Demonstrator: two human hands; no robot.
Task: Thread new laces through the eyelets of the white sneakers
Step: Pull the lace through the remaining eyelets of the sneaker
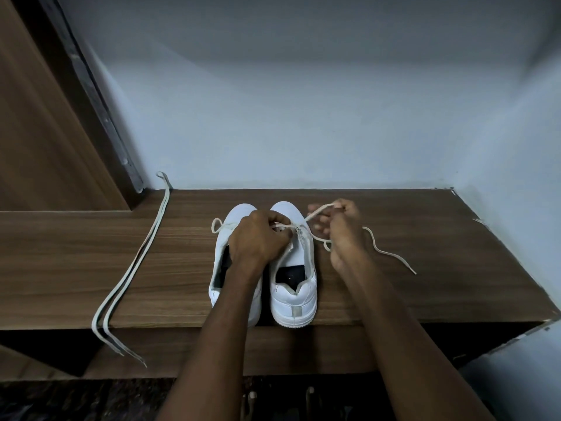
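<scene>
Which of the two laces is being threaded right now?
The white lace at the right white sneaker, pulled by the right hand. The other flat white lace lies doubled, untouched, far left on the wooden bench.

Illumination is dim, cool and diffuse. Soft shadows fall beneath the shelf (303, 323). Wide-angle distortion bends the frame edges. Focus is slightly soft throughout.

Wooden shelf (394, 268) carries 2 white sneakers (293, 287) and spare lace (133, 262).
</scene>
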